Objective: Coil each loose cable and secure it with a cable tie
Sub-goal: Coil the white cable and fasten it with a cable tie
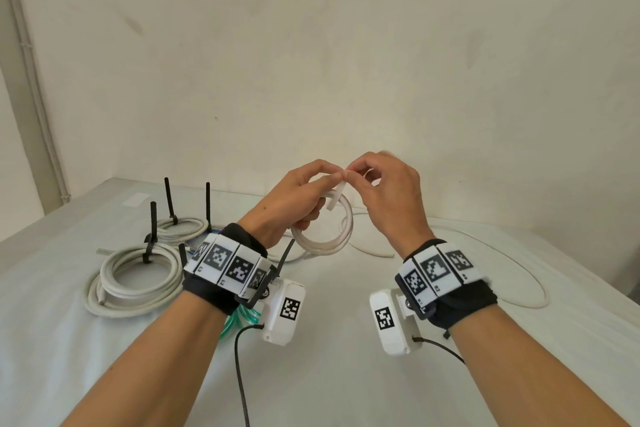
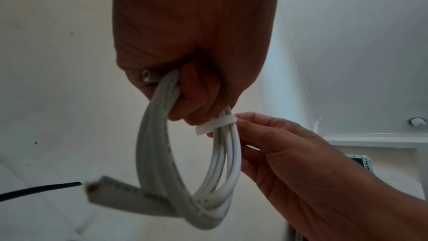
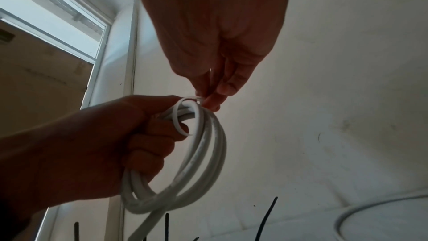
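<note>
My left hand [image 1: 304,198] grips a small coil of white cable [image 1: 327,239] and holds it up above the table [image 1: 329,340]. The same coil [image 2: 185,153] [image 3: 199,162] hangs from the curled fingers in both wrist views. A white cable tie [image 1: 336,196] [image 2: 215,125] [image 3: 185,116] loops around the coil's top strands. My right hand [image 1: 384,191] pinches the tie's end [image 3: 197,98] between thumb and fingertips, right beside the left hand's fingers.
Two coils of white cable [image 1: 135,277] [image 1: 183,227] bound with upright black ties lie on the table at the left. A loose white cable [image 1: 512,267] curves across the right side. Green tubing [image 1: 242,317] shows under my left wrist. A wall stands close behind.
</note>
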`<move>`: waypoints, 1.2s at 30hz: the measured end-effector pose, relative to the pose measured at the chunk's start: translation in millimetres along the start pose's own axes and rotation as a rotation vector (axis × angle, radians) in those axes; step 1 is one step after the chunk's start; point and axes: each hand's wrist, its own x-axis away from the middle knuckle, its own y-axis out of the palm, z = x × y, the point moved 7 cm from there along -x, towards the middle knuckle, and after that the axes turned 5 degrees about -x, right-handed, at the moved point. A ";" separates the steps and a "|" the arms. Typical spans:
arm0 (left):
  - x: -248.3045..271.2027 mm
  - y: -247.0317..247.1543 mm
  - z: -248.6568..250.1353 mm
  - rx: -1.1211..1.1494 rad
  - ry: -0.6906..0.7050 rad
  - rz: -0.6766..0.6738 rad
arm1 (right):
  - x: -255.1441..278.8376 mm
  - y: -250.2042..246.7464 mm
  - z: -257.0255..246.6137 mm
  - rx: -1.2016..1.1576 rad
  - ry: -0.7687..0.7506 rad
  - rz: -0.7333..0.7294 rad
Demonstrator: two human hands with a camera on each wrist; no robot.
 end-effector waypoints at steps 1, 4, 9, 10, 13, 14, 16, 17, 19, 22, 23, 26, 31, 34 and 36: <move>0.9 0.1 1.6 0.013 0.001 -0.003 | -1.9 -3.1 -0.4 -0.001 0.010 0.013; 1.7 -1.1 3.1 0.036 -0.003 0.012 | -3.5 -6.4 -1.4 -0.040 0.043 0.000; 1.8 -0.9 2.7 0.074 0.001 0.030 | -0.6 -5.3 -2.0 -0.106 0.082 -0.007; 1.3 0.2 2.6 0.078 0.002 0.034 | 0.1 -4.4 -1.7 -0.114 0.087 -0.009; -2.2 2.4 -1.9 0.093 -0.007 0.058 | 1.6 1.1 -2.3 -0.132 0.103 -0.025; -4.1 2.8 -5.2 0.099 -0.020 0.065 | 1.4 2.3 -1.9 -0.141 0.107 -0.024; -7.3 3.2 -12.6 0.125 -0.055 0.070 | -0.5 1.3 -1.2 -0.177 0.110 0.004; -8.6 2.6 -16.3 0.146 -0.073 0.072 | -1.7 0.9 -2.2 -0.192 0.106 0.016; -10.2 0.3 -22.5 0.189 -0.099 0.072 | -2.7 3.9 -4.4 -0.201 0.095 0.015; -12.3 -2.0 -27.5 0.256 -0.114 0.054 | -1.7 9.8 -1.0 -0.227 0.110 0.015; -12.3 -2.3 -27.4 0.287 -0.112 0.043 | -1.5 11.9 0.7 -0.246 0.119 0.010; -11.5 -3.6 -23.3 0.348 -0.098 0.018 | -1.5 20.1 1.5 -0.258 0.125 -0.052; -11.3 0.1 -20.4 0.332 -0.095 -0.001 | -3.5 15.1 -3.3 -0.165 0.061 -0.032; -11.6 5.0 -26.6 0.330 -0.117 0.011 | -4.0 7.5 -4.0 -0.193 0.054 0.004; -11.9 8.4 -34.4 0.346 -0.145 0.025 | -4.4 3.3 -5.0 -0.201 0.055 0.013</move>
